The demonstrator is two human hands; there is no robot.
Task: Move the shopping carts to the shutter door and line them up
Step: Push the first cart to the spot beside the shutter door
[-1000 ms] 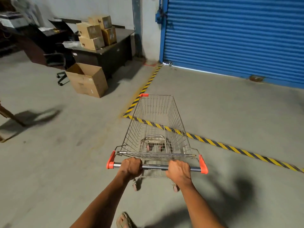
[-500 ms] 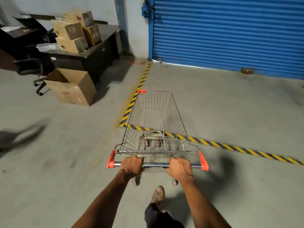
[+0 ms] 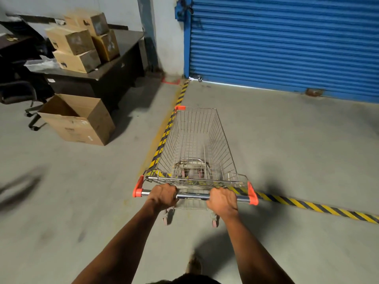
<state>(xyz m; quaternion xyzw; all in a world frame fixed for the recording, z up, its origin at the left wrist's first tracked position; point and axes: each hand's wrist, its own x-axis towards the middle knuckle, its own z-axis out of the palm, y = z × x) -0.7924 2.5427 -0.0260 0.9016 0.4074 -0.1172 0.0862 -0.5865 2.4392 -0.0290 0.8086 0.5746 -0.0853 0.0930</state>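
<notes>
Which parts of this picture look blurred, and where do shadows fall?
Head view: the floor at the left edge smears with motion blur; the cart and both hands, left and right, stay fairly sharp; a dark shadow pools under the arms; the shutter door bows slightly.

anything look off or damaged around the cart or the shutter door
The shopping cart has an orange corner guard on its front left only. The shutter door shows a rusty patch on its bottom edge. An open cardboard box sits on the floor by the desk.
</notes>
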